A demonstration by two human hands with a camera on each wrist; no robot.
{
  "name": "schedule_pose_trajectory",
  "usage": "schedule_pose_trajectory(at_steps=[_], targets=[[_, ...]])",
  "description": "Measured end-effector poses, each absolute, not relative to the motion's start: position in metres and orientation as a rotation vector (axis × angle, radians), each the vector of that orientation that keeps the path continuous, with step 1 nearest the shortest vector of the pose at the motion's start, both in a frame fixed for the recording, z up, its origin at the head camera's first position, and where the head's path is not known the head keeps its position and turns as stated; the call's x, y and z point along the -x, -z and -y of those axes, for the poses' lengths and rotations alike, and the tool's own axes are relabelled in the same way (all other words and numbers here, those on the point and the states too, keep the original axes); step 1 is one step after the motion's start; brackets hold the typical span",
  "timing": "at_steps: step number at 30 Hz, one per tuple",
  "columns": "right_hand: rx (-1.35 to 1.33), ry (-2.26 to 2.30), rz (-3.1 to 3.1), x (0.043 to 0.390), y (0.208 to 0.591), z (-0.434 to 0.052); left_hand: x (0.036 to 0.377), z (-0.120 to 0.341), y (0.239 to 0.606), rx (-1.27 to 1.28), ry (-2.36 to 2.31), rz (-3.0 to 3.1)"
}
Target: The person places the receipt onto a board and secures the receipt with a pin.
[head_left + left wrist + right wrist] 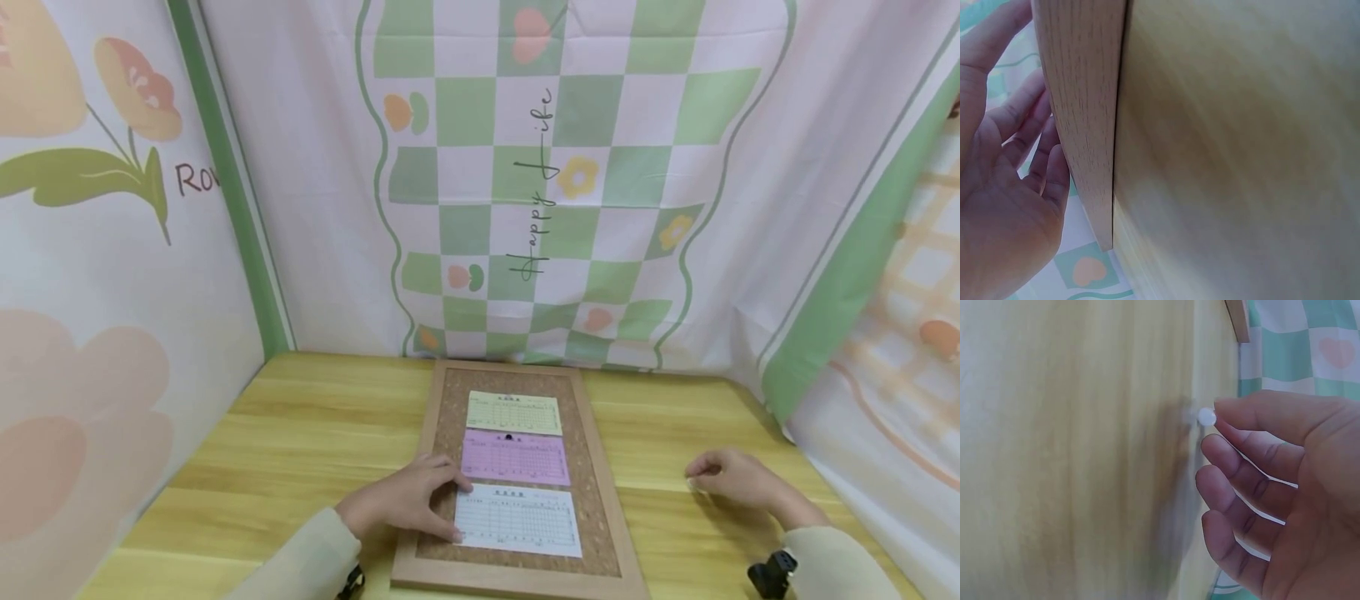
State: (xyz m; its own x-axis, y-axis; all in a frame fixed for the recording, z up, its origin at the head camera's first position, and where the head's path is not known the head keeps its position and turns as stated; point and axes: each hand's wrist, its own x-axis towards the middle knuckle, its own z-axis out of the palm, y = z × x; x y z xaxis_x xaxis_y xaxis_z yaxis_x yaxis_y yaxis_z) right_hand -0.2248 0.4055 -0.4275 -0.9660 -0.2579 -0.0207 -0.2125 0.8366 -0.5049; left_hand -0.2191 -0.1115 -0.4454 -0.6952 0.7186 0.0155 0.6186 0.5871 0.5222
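Observation:
A cork board (592,508) in a wooden frame (422,467) lies flat on the wooden table (300,442). Three paper slips are on it: yellow (514,412) farthest, pink (515,457) in the middle with a small dark pin (510,436) at its top, and white (517,520) nearest. My left hand (405,500) rests on the frame's left side, its straight fingers touching the white slip's left edge; the left wrist view shows the fingers (1029,144) against the frame (1085,106). My right hand (731,479) is on the table right of the board, pinching a small white pin (1207,416) at its fingertips.
Flower- and check-patterned cloth (540,183) hangs close behind the table and along both sides (97,333). Bare tabletop lies left and right of the board (675,425). A dark wrist device (771,573) shows on my right sleeve.

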Motion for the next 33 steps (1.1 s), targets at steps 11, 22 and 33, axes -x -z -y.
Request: schedule_pose_trajectory(at_steps=[11,22,33], targets=[[0.316,0.786,-2.931,0.2232,0.4319,-0.4049,0.2214,0.1114,0.4484,-1.11,-0.755,-2.614],[0.281,0.754,-2.937,0.2229,0.4311,-0.4029,0.2218,0.1119,0.4505,-1.116,-0.773,-2.607],[0.242,0.787,-2.907,0.2226,0.431,-0.4026,0.2222,0.1131,0.4507,-1.116,-0.782,-2.597]])
